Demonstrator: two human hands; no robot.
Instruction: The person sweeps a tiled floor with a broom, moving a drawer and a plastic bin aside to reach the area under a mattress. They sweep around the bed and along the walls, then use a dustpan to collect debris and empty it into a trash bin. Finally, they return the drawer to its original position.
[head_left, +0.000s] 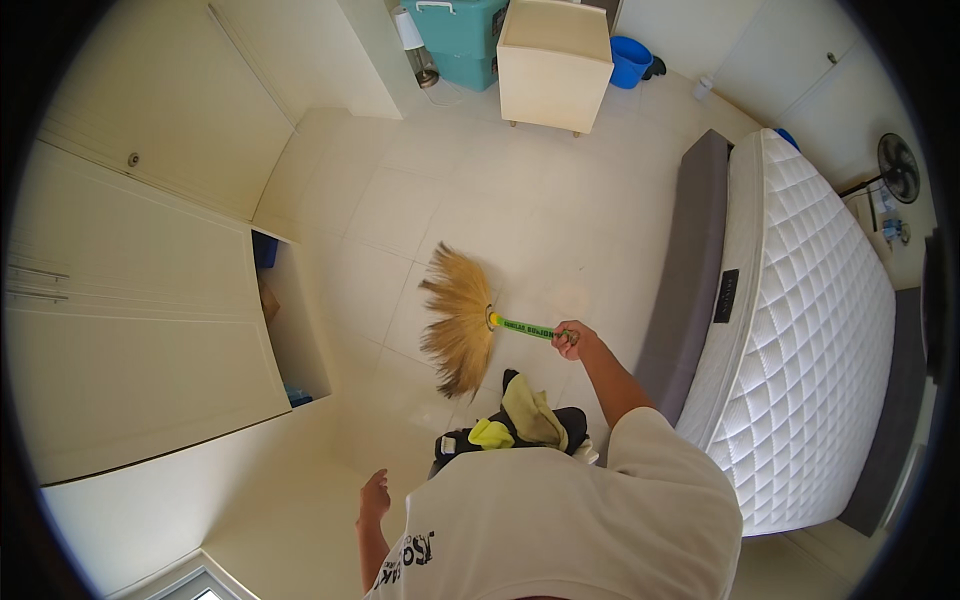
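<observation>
My right hand (571, 339) is closed around the green handle (529, 328) of a soft fiber broom, near the handle's end. The broom's straw-coloured bristles (459, 322) fan out wide over the pale floor tiles (390, 247), pointing to the left. At my left side, my left hand (374, 493) hangs with nothing in it, its fingers partly curled. Close in front of my body is a dark bundle (574, 426) with a khaki cloth (531, 409) and a bright yellow cloth (491, 433). My shirt hides its lower part.
A bed with a quilted white mattress (814, 337) and grey base (686, 285) stands right. Cream cabinets (142, 300) line the left, with an open compartment (307, 330). Ahead are a teal storage bin (461, 45), wooden cabinet (553, 82), blue bucket (628, 64) and lamp (410, 37).
</observation>
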